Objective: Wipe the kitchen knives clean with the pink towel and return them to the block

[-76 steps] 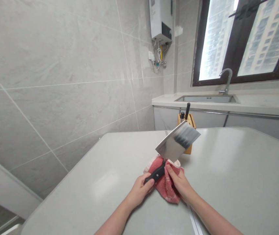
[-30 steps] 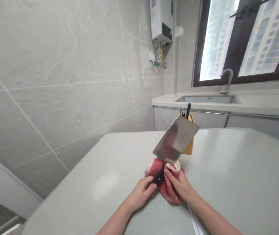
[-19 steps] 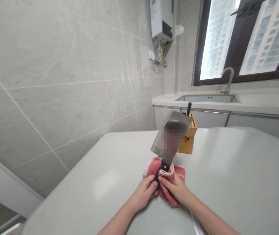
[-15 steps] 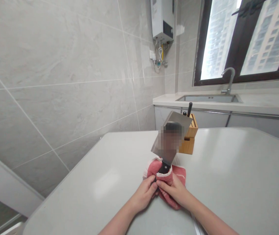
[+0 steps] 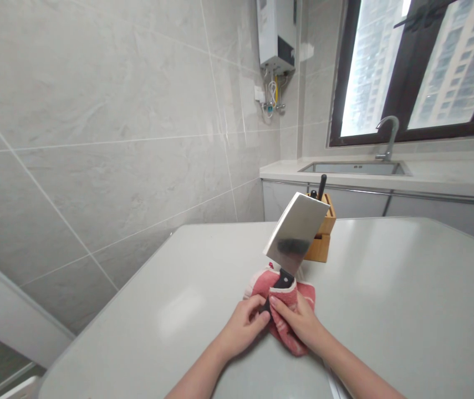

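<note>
My left hand [image 5: 243, 327] is closed round the black handle of a steel cleaver [image 5: 296, 233], whose broad blade tilts up and to the right above the table. My right hand [image 5: 299, 322] grips a red cloth [image 5: 286, 327] with a white edge, folded round the handle just below the blade. Both hands sit close together over the light table [image 5: 386, 310], thumbs nearly touching.
A wooden knife block [image 5: 322, 235] with black handles stands just behind the blade. Beyond it are a counter with a steel sink [image 5: 353, 168] and a tap [image 5: 387, 136] under the window. A tiled wall runs along the left; a water heater [image 5: 275, 34] hangs on it.
The cleaver has turned from a flatter lean to a steeper, more upright tilt, and my right hand with the cloth has slid from the blade's base down onto the handle, closer to my left hand.
</note>
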A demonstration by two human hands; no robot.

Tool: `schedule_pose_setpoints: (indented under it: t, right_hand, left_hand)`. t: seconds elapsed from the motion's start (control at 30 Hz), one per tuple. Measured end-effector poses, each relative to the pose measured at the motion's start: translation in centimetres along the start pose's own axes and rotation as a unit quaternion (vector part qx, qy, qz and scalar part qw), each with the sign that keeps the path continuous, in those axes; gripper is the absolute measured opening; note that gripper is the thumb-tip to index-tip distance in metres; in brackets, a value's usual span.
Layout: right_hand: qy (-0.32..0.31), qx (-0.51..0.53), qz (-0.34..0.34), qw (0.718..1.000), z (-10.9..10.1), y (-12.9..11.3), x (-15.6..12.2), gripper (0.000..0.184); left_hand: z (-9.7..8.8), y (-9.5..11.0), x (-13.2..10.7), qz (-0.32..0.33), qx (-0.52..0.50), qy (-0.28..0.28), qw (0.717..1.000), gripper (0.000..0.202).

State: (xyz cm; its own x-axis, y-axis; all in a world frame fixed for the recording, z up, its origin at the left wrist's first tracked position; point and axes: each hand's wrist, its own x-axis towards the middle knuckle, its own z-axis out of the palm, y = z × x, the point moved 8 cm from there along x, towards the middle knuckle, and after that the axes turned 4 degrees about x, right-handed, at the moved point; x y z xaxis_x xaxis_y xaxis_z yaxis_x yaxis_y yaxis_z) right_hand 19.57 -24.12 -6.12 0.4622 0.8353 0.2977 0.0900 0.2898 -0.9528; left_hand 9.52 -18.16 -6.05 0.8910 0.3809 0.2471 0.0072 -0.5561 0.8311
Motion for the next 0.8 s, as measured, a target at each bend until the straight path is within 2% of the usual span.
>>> schedule_pose_setpoints:
  t: [0.1, 0.2, 0.3, 0.43, 0.67, 0.8]
  right_hand:
    - [0.011, -0.011, 0.004, 1.0, -0.4, -0.2, 0.1, 0.036]
    - [0.025, -0.025, -0.003, 0.999, -0.7, -0.4, 0.2, 0.035]
    - [0.024, -0.027, -0.008, 0.999, -0.7, -0.6, 0.2, 0.036]
    - [-0.009, -0.033, 0.001, 0.999, 0.0, -0.4, 0.0, 0.035]
    - [-0.041, -0.054, -0.006, 0.998, 0.5, 0.0, -0.1, 0.033]
    - [-0.051, -0.071, -0.013, 0.996, 0.6, -0.2, -0.1, 0.033]
  left_hand:
    - [0.2, -0.5, 0.0, -0.014, -0.017, -0.016, 1.0, 0.04]
    - [0.0, -0.5, 0.0, -0.01, -0.027, -0.008, 1.0, 0.04]
    - [-0.7, -0.1, 0.1, -0.002, -0.028, 0.024, 0.999, 0.041]
    - [-1.6, -0.1, 0.2, -0.011, -0.027, 0.071, 0.997, 0.04]
    - [-0.8, -0.3, 0.1, 0.01, -0.01, 0.033, 0.999, 0.042]
    - [-1.2, -0.2, 0.2, 0.008, -0.009, 0.057, 0.998, 0.041]
